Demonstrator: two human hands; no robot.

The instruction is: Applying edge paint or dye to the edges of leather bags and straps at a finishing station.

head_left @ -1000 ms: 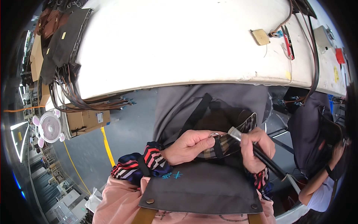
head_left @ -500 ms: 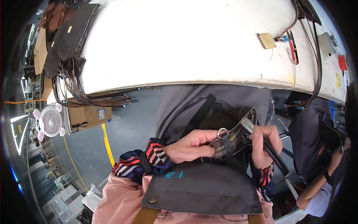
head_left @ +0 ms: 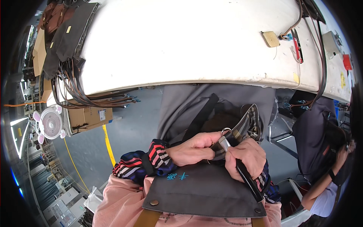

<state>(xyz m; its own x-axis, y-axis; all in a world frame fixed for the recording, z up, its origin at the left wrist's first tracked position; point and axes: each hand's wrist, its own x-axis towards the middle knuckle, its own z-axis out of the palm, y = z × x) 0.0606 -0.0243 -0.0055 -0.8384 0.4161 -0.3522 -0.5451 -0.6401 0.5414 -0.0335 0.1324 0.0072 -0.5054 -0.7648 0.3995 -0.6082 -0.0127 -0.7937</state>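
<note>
On my lap lies a dark bag with checked lining (head_left: 244, 130) and a zipper along its opening. My left hand (head_left: 194, 148) pinches the bag's edge beside a silver metal ring (head_left: 226, 130). My right hand (head_left: 247, 157) is closed around a black-handled metal tool (head_left: 249, 183). The tool's silver end (head_left: 224, 143) lies against the bag's edge just below the ring. Its exact kind is hidden by my fingers. Below my hands hangs a dark grey apron flap (head_left: 204, 189) with a stud at each lower corner.
Ahead stands a white table (head_left: 170, 45). Dark bag pieces with straps (head_left: 72, 41) are stacked at its left; a tan pad (head_left: 270, 39) and a red-and-black tool (head_left: 298, 49) lie right. A fan (head_left: 51, 123) and carton (head_left: 90, 119) stand left. Another person's arm (head_left: 325, 183) is at right.
My right hand has moved left and slightly down, bringing the tool's metal end to the bag's edge near the ring. My left hand keeps its hold on the bag.
</note>
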